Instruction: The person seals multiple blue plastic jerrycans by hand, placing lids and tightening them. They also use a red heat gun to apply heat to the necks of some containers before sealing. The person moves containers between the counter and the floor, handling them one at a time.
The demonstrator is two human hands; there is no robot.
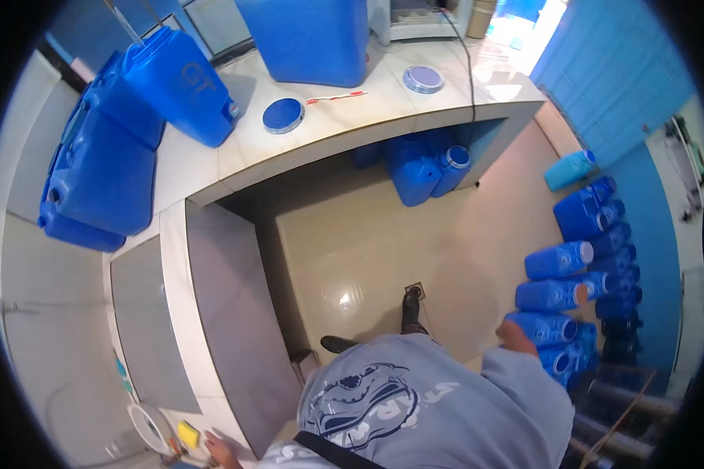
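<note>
Showing only partly, the left hand (220, 451) is near the yellow sponge (188, 437) on the bench (192, 313); the right hand (516, 338) appears just beside the blue jugs (546, 327) on the floor (461, 242). For each hand, I cannot tell if the grip is spread or pinching something.

Blue jerrycans (544, 328), yellow sponge (188, 435); red-and-white toothbrush (337, 98), grey printed shirt (446, 387)
</note>
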